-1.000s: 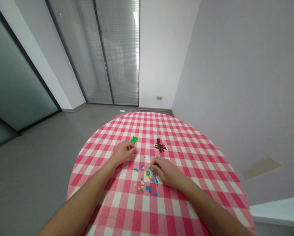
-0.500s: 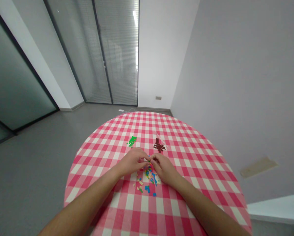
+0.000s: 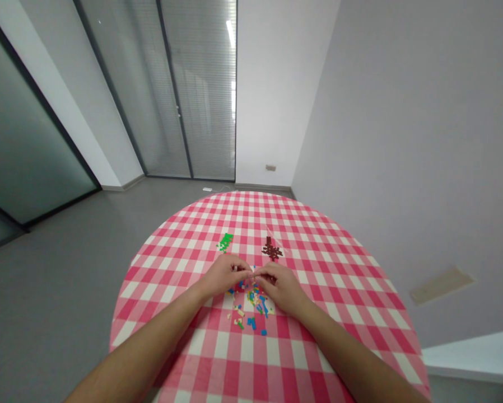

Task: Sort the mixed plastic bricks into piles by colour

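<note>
A round table [image 3: 276, 369] with a red-and-white checked cloth holds a scatter of tiny mixed-colour bricks [image 3: 251, 305] in front of me. My left hand [image 3: 225, 274] and my right hand [image 3: 282, 284] meet fingertip to fingertip just above the far edge of that scatter. Both have their fingers pinched together; what sits between the tips is too small to make out. A small pile of green bricks [image 3: 225, 242] lies beyond my left hand. A pile of dark brown bricks [image 3: 271, 250] lies beyond my right hand.
The table stands in a room corner with a grey floor [image 3: 66, 263]. Glass partitions with blinds [image 3: 184, 89] are at the back left, a plain wall [image 3: 403, 140] close on the right. A white ledge [image 3: 474, 358] shows at the lower right.
A second ago my left hand lay by the green pile and my right hand on the mixed scatter. The left has come back to the middle, and the fingertips now touch.
</note>
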Available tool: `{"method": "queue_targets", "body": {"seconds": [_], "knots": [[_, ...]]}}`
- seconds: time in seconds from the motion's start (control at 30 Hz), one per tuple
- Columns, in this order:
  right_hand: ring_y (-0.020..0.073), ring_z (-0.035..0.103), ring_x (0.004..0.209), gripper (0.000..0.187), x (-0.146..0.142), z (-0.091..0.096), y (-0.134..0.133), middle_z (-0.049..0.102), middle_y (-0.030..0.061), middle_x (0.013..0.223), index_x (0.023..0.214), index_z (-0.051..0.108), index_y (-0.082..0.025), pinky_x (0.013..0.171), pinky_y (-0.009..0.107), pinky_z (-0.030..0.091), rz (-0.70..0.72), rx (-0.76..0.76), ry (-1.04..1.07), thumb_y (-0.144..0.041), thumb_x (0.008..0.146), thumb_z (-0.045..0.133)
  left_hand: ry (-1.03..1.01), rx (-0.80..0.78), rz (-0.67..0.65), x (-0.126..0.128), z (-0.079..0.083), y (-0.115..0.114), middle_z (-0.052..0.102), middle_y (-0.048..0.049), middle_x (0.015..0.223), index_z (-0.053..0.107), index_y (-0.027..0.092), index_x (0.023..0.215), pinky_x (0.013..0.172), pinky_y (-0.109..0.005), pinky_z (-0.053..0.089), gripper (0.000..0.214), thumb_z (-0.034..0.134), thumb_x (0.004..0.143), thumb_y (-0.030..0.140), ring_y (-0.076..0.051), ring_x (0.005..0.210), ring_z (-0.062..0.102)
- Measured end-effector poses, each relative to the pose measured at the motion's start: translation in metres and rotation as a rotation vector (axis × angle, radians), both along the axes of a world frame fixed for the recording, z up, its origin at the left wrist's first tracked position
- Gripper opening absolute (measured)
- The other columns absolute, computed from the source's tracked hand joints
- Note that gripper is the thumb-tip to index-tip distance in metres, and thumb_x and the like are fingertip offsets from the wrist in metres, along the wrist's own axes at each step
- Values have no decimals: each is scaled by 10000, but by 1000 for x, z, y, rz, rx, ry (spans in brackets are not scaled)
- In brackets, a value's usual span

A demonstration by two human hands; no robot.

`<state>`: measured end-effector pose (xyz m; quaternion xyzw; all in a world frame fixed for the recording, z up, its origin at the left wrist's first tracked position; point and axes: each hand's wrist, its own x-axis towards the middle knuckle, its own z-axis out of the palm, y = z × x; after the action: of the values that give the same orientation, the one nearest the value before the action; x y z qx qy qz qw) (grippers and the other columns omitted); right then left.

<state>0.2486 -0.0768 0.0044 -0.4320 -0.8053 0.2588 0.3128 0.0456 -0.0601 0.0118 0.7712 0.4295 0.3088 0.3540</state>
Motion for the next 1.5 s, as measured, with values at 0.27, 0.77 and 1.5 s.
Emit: {"method": "queue_targets", "body": {"seconds": [0.27,0.77,1.5], "knots": [[159,574,696,164,-2,1,-1,673,39,770,886,742,-195,650,273,416,6,-11,21,-155,850,587,-18,-37,4,2,1,-3,718,-31,655,773,189,710,551,-240,408,197,599,796,222,-131,575,581],[159,592,683,160,2,0,2,686,31,745,786,718,-176,621,258,431,-42,-166,120,-189,843,569,-85,62,-30,-2,-10,-1,730,-50,797,762,193,906,647,-261,472,158,642,815,241,-155,713,631],[134,497,541,309,11,-15,9,553,-19,632,1095,669,-165,506,242,372,-217,-151,156,-334,869,542,164,0,487,-81,-20,43,754,-59,788,782,182,822,604,-296,426,285,625,787,418,-214,698,641]]}}
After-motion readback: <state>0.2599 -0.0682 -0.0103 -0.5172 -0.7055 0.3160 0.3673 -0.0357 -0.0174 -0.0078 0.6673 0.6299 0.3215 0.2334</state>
